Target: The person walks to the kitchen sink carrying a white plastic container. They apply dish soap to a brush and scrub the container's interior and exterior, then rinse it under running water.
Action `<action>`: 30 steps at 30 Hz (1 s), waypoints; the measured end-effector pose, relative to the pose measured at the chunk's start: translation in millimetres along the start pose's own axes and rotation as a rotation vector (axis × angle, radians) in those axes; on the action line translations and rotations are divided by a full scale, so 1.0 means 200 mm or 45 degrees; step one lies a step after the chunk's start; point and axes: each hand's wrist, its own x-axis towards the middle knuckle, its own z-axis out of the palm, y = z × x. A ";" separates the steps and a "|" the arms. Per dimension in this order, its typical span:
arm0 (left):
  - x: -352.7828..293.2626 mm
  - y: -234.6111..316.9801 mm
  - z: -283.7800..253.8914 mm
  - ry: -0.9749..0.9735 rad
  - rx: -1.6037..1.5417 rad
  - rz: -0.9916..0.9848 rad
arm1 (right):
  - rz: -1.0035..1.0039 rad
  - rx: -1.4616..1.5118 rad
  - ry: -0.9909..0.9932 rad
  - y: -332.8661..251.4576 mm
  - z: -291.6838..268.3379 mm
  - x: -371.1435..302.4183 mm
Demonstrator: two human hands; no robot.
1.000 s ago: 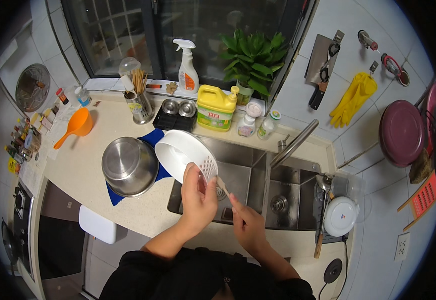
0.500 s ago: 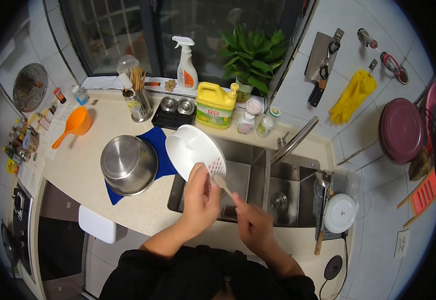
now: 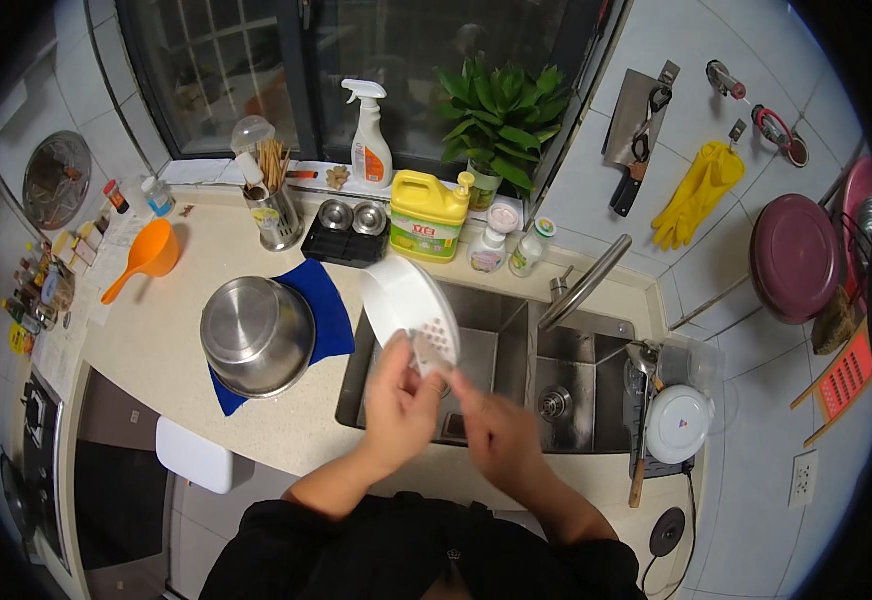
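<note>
A white colander (image 3: 393,295) is tilted above the left sink basin, and a patch of drain holes shows on its right side. My left hand (image 3: 398,420) is closed on its near rim. Closed around a small pale brush-like tool (image 3: 430,355), my right hand (image 3: 501,432) is smeared by motion. The tool's head lies against the holed part of the colander. Its exact kind is too blurred to tell. Below the hands is the steel double sink (image 3: 531,370), with its faucet (image 3: 588,283) at the back.
An upturned steel pot (image 3: 256,335) rests on a blue cloth (image 3: 328,310) left of the sink. An orange ladle (image 3: 151,250) lies farther left. Behind stand a yellow detergent jug (image 3: 426,220) and a spray bottle (image 3: 370,140). A drying rack with a white bowl (image 3: 678,425) is at right.
The colander has shifted a little to the right and turned slightly. The tool has moved up and left over the holes, and my right hand has moved slightly.
</note>
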 end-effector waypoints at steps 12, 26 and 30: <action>0.07 0.02 -0.07 0.006 0.438 0.399 | 0.179 0.056 -0.022 0.05 0.00 -0.09; 0.04 0.08 -0.04 0.079 0.470 0.588 | 0.181 0.318 0.121 -0.01 -0.03 -0.06; 0.01 0.08 -0.03 0.049 0.334 0.420 | -0.050 0.089 0.032 -0.04 -0.02 0.00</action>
